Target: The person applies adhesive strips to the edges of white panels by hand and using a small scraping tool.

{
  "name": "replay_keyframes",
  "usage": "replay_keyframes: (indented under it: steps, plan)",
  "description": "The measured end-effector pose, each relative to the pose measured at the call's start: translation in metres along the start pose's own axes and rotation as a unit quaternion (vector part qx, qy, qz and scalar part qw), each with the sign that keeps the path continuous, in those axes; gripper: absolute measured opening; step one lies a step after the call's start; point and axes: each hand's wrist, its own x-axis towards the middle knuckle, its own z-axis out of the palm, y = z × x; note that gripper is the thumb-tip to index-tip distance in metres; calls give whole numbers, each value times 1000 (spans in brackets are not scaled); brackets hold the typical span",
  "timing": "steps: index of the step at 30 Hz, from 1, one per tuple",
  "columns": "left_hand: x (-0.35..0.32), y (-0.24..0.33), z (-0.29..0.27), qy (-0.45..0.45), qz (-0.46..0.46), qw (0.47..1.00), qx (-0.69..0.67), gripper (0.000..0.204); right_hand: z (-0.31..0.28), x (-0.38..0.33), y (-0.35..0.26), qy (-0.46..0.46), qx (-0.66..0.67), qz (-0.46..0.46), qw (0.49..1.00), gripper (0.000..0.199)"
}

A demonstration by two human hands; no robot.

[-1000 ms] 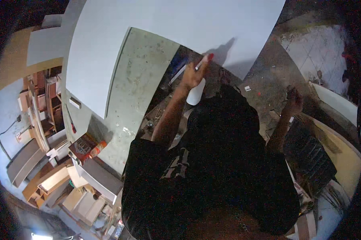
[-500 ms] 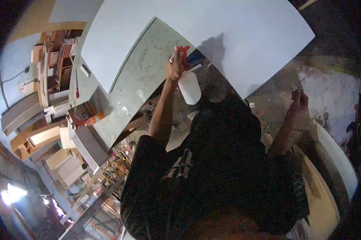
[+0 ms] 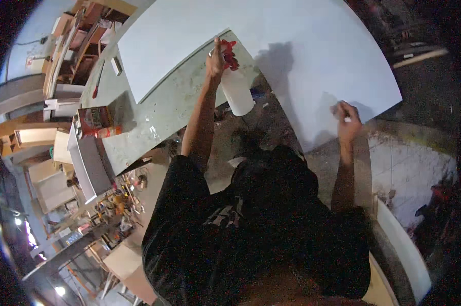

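A large white panel (image 3: pixel 292 46) fills the upper centre of the frame, lying over a grey, stained surface (image 3: pixel 154 122). Left hand (image 3: pixel 217 58), upper centre, is clenched around a white spray bottle (image 3: pixel 236 89) with a red trigger. Right hand (image 3: pixel 347 122), right of centre, presses a small pale object to the panel edge; that object is unclear. Stacked boards and shelving (image 3: pixel 31 117) crowd the left; the right is dark.

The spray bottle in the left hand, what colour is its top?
Red trigger top on a white plastic spray bottle; head view.
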Motion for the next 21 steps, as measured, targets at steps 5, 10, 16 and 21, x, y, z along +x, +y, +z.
replay_keyframes:
  steps: [5,10,16,21]
  plan:
    - [-43,30,-59,36,78,994,-74,77,89,36,-33,-138,-74,-138,978,16]
    - [-80,45,-207,196,156,966,-57,73,189,70,-52,-205,-89,-240,945,19]
    - [-90,-59,-453,486,254,835,52,82,295,194,-52,-53,-162,-275,946,23]
    - [-127,-135,-542,695,113,553,446,67,361,190,-86,-181,-181,-303,918,33]
